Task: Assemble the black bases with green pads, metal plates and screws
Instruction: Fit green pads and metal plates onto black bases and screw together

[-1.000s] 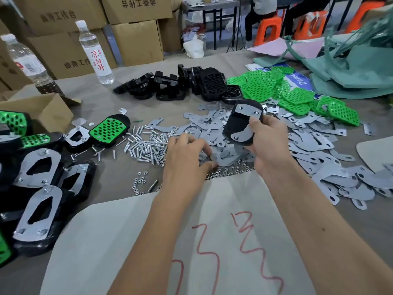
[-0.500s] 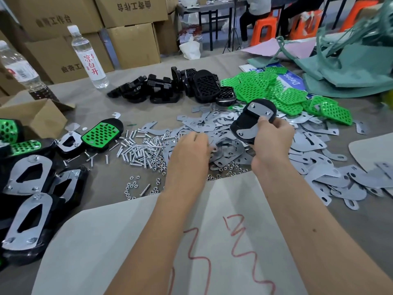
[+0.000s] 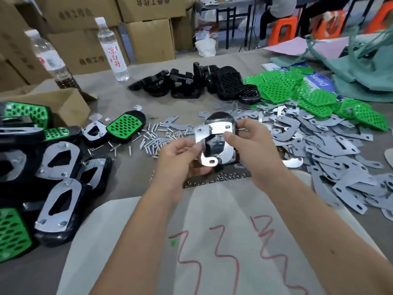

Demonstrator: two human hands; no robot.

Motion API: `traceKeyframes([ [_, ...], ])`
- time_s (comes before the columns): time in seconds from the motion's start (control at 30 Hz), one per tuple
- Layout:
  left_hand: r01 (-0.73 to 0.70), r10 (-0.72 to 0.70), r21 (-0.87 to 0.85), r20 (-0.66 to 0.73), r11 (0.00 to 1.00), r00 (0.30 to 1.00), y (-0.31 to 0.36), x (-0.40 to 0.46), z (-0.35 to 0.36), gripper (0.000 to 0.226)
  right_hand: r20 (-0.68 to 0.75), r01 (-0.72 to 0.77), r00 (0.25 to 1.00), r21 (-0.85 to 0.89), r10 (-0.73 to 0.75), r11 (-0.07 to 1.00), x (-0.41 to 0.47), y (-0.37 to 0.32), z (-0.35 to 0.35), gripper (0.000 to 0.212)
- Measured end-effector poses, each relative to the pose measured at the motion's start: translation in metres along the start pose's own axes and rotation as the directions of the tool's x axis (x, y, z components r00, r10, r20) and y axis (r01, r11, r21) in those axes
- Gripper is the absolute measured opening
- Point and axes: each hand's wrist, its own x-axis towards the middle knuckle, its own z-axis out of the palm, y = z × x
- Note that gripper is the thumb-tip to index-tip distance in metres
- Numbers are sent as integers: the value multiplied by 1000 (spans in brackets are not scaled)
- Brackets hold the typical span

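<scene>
My right hand (image 3: 249, 143) grips a black base (image 3: 214, 143), held up over the table centre with a metal plate on its upper part. My left hand (image 3: 180, 154) pinches a second, curved metal plate (image 3: 205, 143) and holds it against the base's left side. Under my hands lie loose screws (image 3: 153, 137) and small nuts (image 3: 225, 177). Grey metal plates (image 3: 331, 152) spread out to the right. Green pads (image 3: 297, 90) are heaped at the back right, and bare black bases (image 3: 191, 84) at the back centre.
Finished assemblies (image 3: 55, 199) crowd the left edge, with one green-topped piece (image 3: 125, 126) beside the screws. Two water bottles (image 3: 111, 50) and an open cardboard box (image 3: 63, 103) stand at the back left. A white sheet with red scribbles (image 3: 212, 252) covers the near table.
My left hand has left the plate pile with a curved plate and raised it to the base. My right hand has brought the base nearer and turned it upright.
</scene>
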Motion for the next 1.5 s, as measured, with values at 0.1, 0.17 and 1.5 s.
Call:
traceKeyframes([
  [0.1, -47, 51, 174, -18, 984, 999, -4, 2, 3, 33, 32, 44, 999, -11, -43, 999, -4, 0, 2, 9],
  [0.17, -71, 83, 243, -39, 967, 996, -5, 4, 0, 28, 57, 56, 997, -14, -55, 998, -5, 0, 2, 9],
  [1.5, -140, 71, -143, -404, 980, 912, 25, 10, -46, 27, 655, 646, 727, -551, -207, 529, -20, 5, 27, 12],
])
